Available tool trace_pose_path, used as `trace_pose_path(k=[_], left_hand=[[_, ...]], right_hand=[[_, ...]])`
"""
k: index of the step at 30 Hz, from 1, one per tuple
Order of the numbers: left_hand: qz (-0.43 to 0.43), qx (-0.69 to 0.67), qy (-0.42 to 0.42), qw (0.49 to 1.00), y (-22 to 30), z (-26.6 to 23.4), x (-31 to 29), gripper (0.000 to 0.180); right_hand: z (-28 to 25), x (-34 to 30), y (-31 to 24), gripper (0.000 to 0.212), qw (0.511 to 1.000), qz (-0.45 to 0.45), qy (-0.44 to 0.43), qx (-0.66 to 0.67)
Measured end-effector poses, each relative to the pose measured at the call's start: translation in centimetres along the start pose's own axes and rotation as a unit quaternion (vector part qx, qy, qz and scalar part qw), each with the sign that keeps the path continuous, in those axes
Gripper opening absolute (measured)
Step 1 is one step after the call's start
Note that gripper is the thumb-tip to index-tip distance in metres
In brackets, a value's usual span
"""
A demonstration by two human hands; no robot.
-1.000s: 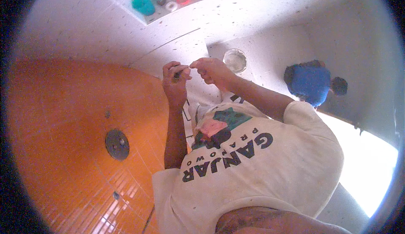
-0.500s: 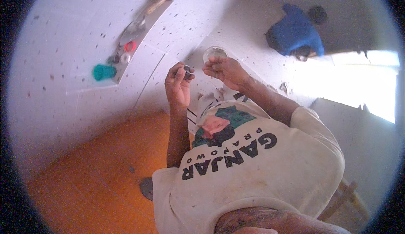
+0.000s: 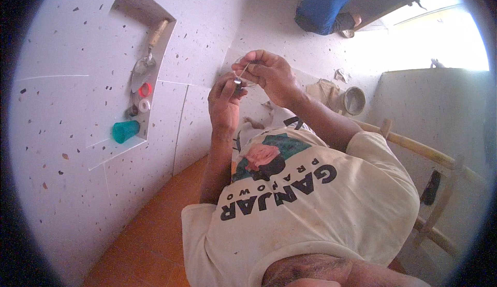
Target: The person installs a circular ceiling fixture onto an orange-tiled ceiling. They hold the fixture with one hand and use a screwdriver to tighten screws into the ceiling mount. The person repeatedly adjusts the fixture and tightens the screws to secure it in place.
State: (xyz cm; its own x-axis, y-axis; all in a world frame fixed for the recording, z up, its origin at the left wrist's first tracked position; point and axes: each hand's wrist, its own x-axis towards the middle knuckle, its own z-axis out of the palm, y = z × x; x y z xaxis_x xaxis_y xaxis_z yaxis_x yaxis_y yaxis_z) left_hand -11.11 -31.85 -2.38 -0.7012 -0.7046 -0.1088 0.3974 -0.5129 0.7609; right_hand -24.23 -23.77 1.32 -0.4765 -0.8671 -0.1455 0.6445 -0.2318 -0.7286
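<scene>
My left hand (image 3: pixel 223 105) is raised in front of my chest, its fingers closed round a small shiny metal fitting (image 3: pixel 238 83). Close beside it, my right hand (image 3: pixel 273 77) pinches a thin pale strand (image 3: pixel 245 69) between thumb and fingers. The strand's lower end reaches down to the fitting; whether it touches it I cannot tell. My left fingers hide much of the fitting, so its exact kind is unclear. Behind my right hand, a pale round rim shows only in part.
On my left, a wall niche (image 3: pixel 168 38) holds a trowel (image 3: pixel 150 54), a red ring (image 3: pixel 145 89), a white ring (image 3: pixel 144 105) and a teal cup (image 3: pixel 126 131). A bucket (image 3: pixel 354 101) and wooden ladder (image 3: pixel 422 150) stand right. A person in blue (image 3: pixel 322 4) crouches far off.
My right hand has moved in toward my left, and the pale strand now shows at its fingertips. The view has shifted, bringing the bucket and ladder into sight.
</scene>
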Motion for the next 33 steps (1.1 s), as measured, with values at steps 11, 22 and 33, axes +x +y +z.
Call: trace_pose_path(k=[11, 22, 33], left_hand=[[-0.036, -0.046, -0.027, 0.998, 0.7, -0.3, -0.8, 0.019], [-0.015, -0.062, -0.036, 0.997, -1.2, 1.7, 0.1, 0.02], [0.018, -0.017, -0.024, 0.999, -3.4, 4.8, 0.5, 0.018]], right_hand=[[0.5, -3.0, 1.4, 0.014, 0.844, -0.256, 0.063, -0.466], [-1.7, -3.4, -1.6, 0.011, 0.826, -0.28, 0.039, -0.488], [-4.6, -3.8, -3.9, 0.01, 0.823, -0.281, 0.027, -0.492]])
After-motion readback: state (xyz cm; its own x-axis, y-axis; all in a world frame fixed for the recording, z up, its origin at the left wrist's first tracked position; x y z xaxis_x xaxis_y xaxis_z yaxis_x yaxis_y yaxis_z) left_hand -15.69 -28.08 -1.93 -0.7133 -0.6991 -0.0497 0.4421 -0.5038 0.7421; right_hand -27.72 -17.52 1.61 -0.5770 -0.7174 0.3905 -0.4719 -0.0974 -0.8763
